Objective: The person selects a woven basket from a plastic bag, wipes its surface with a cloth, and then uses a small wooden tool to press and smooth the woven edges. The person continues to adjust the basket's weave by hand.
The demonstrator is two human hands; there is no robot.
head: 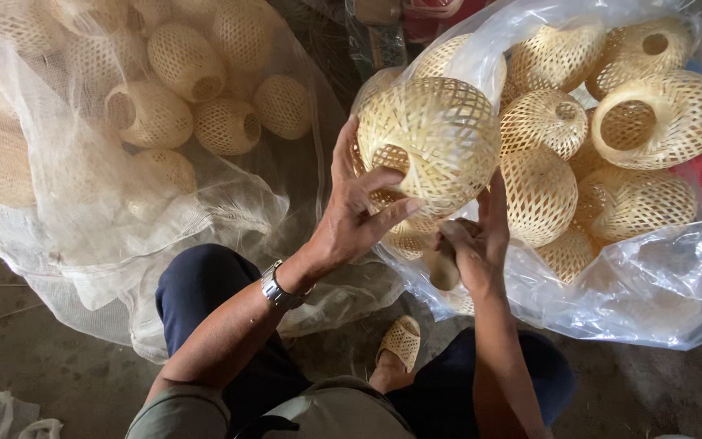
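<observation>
While the person sits low, the left hand [355, 213] spreads its fingers around a woven ball [430, 145], held above the knees. The right hand [473, 244] pinches the ball's lower edge and closes on a small wooden tool [442, 264]. More balls fill a clear bag [652, 284] and a net sack [83, 211].

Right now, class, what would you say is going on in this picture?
A seated person holds a round woven bamboo ball with both hands: the left hand grips its side, the right hand supports it from below. It sits above a clear plastic bag full of similar balls. A white mesh sack holds more.
</observation>
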